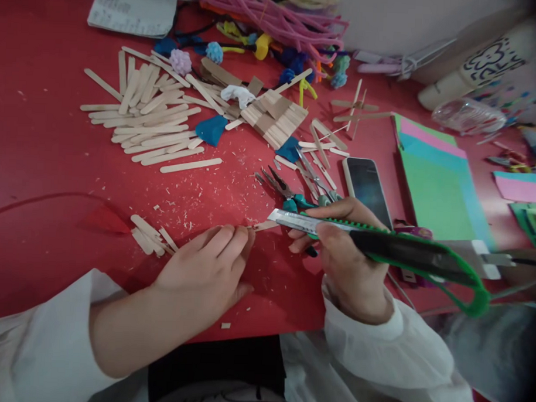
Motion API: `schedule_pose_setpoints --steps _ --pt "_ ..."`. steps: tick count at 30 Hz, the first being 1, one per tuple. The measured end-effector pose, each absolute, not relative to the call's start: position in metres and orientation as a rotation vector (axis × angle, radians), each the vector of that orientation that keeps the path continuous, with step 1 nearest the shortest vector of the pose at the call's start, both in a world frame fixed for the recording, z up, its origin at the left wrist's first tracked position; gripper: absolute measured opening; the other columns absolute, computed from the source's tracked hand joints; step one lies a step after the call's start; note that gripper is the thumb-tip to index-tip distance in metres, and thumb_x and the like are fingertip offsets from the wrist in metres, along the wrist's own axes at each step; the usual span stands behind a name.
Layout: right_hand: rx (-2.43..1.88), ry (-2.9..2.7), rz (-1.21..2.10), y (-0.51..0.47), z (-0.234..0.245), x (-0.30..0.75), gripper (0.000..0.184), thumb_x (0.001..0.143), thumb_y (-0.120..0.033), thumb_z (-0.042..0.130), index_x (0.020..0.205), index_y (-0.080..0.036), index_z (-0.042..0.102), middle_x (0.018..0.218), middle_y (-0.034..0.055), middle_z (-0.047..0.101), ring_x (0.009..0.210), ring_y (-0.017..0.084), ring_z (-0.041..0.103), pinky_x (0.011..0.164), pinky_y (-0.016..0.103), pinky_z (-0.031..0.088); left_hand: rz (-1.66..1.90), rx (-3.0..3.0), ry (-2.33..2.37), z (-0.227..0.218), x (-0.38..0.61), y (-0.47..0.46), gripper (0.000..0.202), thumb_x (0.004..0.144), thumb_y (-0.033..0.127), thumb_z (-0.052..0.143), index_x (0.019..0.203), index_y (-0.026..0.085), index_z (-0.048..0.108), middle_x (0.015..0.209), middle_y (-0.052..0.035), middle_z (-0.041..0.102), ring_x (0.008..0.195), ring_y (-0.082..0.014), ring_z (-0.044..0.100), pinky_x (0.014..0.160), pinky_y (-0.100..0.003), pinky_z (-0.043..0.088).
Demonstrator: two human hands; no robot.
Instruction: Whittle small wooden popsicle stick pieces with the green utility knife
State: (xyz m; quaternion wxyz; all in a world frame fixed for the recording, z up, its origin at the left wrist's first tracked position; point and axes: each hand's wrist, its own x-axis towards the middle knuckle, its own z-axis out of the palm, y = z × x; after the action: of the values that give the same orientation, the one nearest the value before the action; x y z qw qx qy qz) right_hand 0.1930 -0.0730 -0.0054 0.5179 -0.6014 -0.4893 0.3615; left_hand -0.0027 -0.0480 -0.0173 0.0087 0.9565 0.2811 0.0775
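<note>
My right hand [347, 256] is closed around a green and black utility knife [381, 246] with its blade out. The blade tip points left, over a wooden craft stick [267, 225] lying on the red table. Fingers pressed down, my left hand [208, 263] pins that stick, and most of it is hidden under the hand. A few short cut stick pieces [148, 238] lie just left of my left hand. Beyond the knife rest pliers with teal handles [280, 184] and scissors [313, 176].
A large pile of craft sticks [148, 115] spreads at the back left, near a small stick panel [275, 116]. A phone [369, 187] and coloured paper [440, 183] lie to the right. Pink pipe cleaners [274, 13] sit at the back. Wood shavings dot the red table [45, 158].
</note>
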Motion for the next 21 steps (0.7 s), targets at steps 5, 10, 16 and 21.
schedule_pose_setpoints --steps 5,10,16,21 --pt "-1.591 -1.582 0.739 -0.077 0.006 0.192 0.006 0.080 -0.023 0.058 0.085 -0.021 0.061 0.068 -0.0013 0.068 0.054 0.013 0.064 0.053 0.024 0.051 0.263 3.008 0.918 -0.017 -0.003 -0.048 0.047 0.078 0.039 0.060 0.113 0.007 0.063 0.110 -0.0124 0.065 0.098 -0.0227 0.055 0.084 -0.032 0.044" --pt "-1.636 -1.874 0.533 -0.074 0.015 0.187 0.010 0.078 -0.016 0.053 0.085 -0.021 0.059 0.059 -0.0022 0.063 0.044 0.011 0.056 0.044 0.022 0.045 0.334 3.037 0.895 -0.017 -0.003 -0.048 0.033 0.076 0.030 0.061 0.102 0.012 0.069 0.108 -0.0106 0.066 0.093 -0.0221 0.056 0.079 -0.032 0.044" --pt "-1.523 -1.771 0.596 -0.078 0.009 0.190 0.016 0.079 -0.014 0.054 0.090 -0.025 0.058 0.065 -0.0031 0.067 0.050 0.011 0.063 0.050 0.020 0.050 0.314 3.049 0.894 -0.017 -0.003 -0.047 0.034 0.076 0.030 0.061 0.103 0.012 0.068 0.109 -0.0104 0.066 0.094 -0.0219 0.055 0.079 -0.031 0.044" --pt "-1.612 -1.655 0.548 -0.077 0.008 0.191 0.008 0.079 -0.019 0.056 0.085 -0.023 0.059 0.058 -0.0042 0.066 0.050 0.013 0.064 0.049 0.022 0.050 0.263 3.019 0.893 -0.018 -0.005 -0.047 0.045 0.083 0.039 0.053 0.117 0.009 0.060 0.113 -0.0125 0.063 0.099 -0.0230 0.055 0.085 -0.033 0.044"
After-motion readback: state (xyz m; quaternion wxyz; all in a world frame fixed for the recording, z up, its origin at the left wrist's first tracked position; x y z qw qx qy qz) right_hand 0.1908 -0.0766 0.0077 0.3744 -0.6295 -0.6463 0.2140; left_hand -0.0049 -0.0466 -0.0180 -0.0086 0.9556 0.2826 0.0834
